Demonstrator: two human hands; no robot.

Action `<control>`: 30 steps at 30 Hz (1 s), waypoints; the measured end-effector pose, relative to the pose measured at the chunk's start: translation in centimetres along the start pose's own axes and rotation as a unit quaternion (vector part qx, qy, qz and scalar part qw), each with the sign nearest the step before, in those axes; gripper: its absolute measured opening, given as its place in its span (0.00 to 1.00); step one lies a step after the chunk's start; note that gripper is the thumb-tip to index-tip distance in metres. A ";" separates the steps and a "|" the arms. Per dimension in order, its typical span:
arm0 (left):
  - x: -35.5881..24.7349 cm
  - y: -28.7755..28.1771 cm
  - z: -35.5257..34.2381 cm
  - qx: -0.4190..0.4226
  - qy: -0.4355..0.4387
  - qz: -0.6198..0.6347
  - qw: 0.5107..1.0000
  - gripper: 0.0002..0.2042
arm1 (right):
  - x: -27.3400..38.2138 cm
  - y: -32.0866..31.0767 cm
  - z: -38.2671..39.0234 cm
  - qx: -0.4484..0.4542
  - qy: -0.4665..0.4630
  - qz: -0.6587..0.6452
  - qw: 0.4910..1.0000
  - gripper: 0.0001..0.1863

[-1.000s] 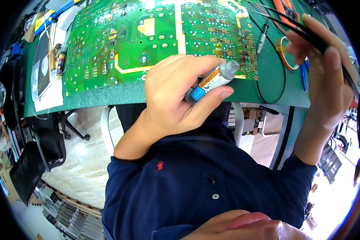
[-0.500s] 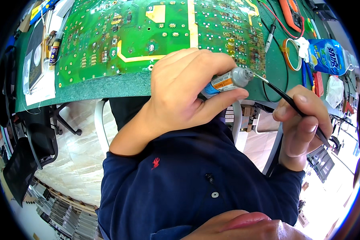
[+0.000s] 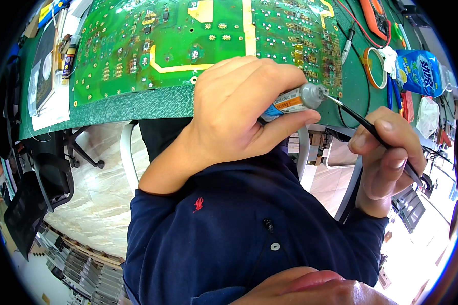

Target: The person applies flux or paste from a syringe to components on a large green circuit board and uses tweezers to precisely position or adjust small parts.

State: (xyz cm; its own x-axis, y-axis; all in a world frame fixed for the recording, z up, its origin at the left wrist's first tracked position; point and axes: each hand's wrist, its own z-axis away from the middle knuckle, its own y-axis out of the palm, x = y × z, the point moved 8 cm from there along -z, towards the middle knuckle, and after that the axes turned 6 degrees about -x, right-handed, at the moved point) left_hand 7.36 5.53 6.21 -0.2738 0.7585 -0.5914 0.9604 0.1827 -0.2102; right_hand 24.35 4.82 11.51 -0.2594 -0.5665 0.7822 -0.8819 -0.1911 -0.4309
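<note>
My left hand (image 3: 239,104) is closed round a small tube (image 3: 291,103) with a blue, white and orange label, its grey top (image 3: 313,95) pointing right. My right hand (image 3: 389,147) pinches black tweezers (image 3: 364,122); their bright metal tip touches or nearly touches the tube's mouth. Whether the tip is inside the mouth is too small to tell. Behind my left hand lies a large green circuit board (image 3: 122,51) with gold traces and many small parts, partly hidden by that hand.
The board rests on a green mat (image 3: 137,104). To its right are a soldering-type pen tool (image 3: 347,48), an orange meter (image 3: 374,18), a tape roll (image 3: 374,68), blue-handled pliers (image 3: 392,94) and a blue pouch (image 3: 420,72). Papers and a syringe (image 3: 68,61) lie at the left.
The tube and both hands sit slightly farther right in the picture, along with a small shift of the whole view. Both grips are the same; the tweezer tip stays at the tube's mouth.
</note>
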 end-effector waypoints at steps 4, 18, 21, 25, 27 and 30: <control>0.0 -0.1 -0.1 0.000 0.005 -0.002 1.000 0.21 | -0.1 0.0 -0.2 0.009 -0.005 -0.001 1.000 0.22; 0.0 -0.1 0.0 -0.002 0.005 -0.009 1.000 0.21 | -0.2 -0.1 -0.2 0.012 -0.004 0.002 1.000 0.22; -0.1 -0.1 0.1 -0.002 0.008 -0.015 1.000 0.21 | 0.0 0.0 -0.1 0.014 -0.014 0.014 1.000 0.22; 0.1 -0.2 0.1 0.000 0.009 -0.015 1.000 0.21 | 0.1 0.1 -0.2 0.013 -0.014 0.024 1.000 0.22; 0.0 -0.2 0.1 0.002 0.008 -0.016 1.000 0.21 | 0.3 0.1 -0.2 0.014 -0.025 0.026 0.999 0.22; 0.0 -0.2 0.1 0.005 0.004 -0.015 1.000 0.21 | 0.4 0.0 0.0 0.007 -0.043 0.033 0.998 0.22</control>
State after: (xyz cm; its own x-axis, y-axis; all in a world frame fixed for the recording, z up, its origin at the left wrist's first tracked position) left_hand 7.13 5.46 6.19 -0.3016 0.7579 -0.5785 0.9513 0.1984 -0.2360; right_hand 24.26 4.59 11.87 -0.2810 -0.6455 0.7102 -0.8586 -0.1615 -0.4865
